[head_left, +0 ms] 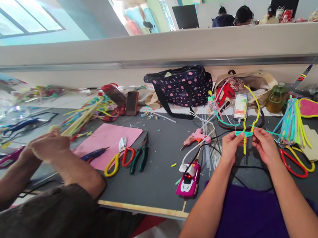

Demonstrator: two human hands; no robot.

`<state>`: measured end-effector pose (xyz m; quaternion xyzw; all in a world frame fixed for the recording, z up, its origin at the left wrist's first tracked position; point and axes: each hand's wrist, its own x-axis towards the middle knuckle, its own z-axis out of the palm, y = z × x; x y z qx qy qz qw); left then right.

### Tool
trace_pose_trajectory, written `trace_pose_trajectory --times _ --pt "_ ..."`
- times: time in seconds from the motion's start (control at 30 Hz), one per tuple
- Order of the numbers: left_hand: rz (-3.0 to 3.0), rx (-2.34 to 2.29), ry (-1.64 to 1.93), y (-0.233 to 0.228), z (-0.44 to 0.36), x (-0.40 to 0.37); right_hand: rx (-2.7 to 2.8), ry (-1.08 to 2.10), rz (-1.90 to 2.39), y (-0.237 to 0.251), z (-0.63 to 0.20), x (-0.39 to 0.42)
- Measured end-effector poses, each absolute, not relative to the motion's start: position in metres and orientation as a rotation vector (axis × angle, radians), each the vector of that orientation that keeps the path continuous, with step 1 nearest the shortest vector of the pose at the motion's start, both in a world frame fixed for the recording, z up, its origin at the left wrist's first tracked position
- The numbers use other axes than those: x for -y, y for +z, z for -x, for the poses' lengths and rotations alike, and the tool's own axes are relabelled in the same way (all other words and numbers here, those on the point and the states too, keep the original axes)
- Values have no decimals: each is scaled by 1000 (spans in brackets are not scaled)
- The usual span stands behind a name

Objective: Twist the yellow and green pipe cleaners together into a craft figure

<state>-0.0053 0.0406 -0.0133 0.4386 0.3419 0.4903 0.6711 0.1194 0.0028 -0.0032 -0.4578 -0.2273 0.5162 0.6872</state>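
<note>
My left hand [231, 147] pinches the left end of a short turquoise coil [248, 133] of pipe cleaner, at the right side of the table. A yellow pipe cleaner [258, 104] joins that coil; its long free end arches upward and a twisted part hangs below. Thumb and fingers of my right hand [265, 145] are closed on the piece at the other side, where yellow and turquoise meet. A loose turquoise strand trails off to the right. Just beyond my right hand lies a bundle of turquoise and yellow pipe cleaners [289, 122], and scissors with red and yellow handles [293, 162].
A pink glue gun [196, 139] and a magenta power strip [188, 182] lie to the left, cables running nearby. Farther left are green-handled pliers [140, 154], scissors [117, 158] and a co-worker's hands [50, 145]. A dark patterned bag [183, 91] and glass jar [276, 98] stand behind.
</note>
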Motion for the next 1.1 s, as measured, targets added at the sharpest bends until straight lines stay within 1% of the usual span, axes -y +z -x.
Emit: trace_pose_trajectory --times 0.13,0.2,0.47,0.57,0.67,0.73,0.8,0.87,0.93,1.1 --pt "-1046 -859 1290 -12 5 -40 628 1217 1075 -5 -113 -2" --pt "-1058 -868 1322 -10 6 -39 680 1228 1092 -7 -109 -1" --pt "-1117 -788 1178 -9 7 -41 695 1162 1093 -7 -114 0" --pt "-1228 -941 1203 -10 19 -43 695 1148 1093 -7 -120 0" --pt "-1660 -1347 1035 -12 40 -37 667 1128 1091 -7 -125 1" --pt "-1898 -1615 850 -14 54 -29 654 1129 1089 -7 -128 4" --pt "-2058 -1773 634 -17 64 -21 651 1138 1090 -8 -131 10" --pt "-2119 -1874 464 -20 69 -15 642 1148 1094 -12 -134 20" --pt "-2140 -1919 389 -23 71 -12 629 1158 1099 -17 -137 32" --pt "-2060 -1959 412 -31 74 -6 566 1169 1108 -33 -140 60"
